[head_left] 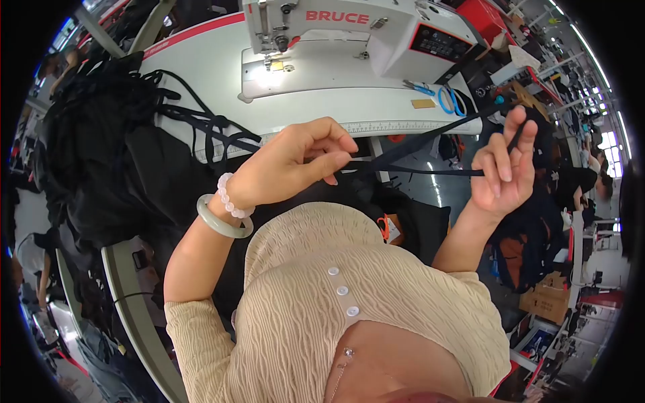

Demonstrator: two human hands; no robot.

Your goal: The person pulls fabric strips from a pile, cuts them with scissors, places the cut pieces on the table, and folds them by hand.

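Note:
A narrow black fabric strap [420, 142] runs between my two hands over the front edge of the sewing table. My left hand [289, 161], wearing a beaded bracelet and a pale bangle, is closed at one end of it, thumb and forefinger pinched together. My right hand [504, 164] is raised at the right with the strap looped round its fingers; two fingers point up and the others curl in. Beyond the hands stands a white sewing machine [336, 33], its lamp lit over the needle plate [289, 74].
A heap of black garments [114, 154] with dangling straps covers the table's left side. Blue-handled scissors [450, 101] and a small tan piece [423, 104] lie at the right of the table [322, 114]. A cardboard box [545, 299] stands on the floor at right.

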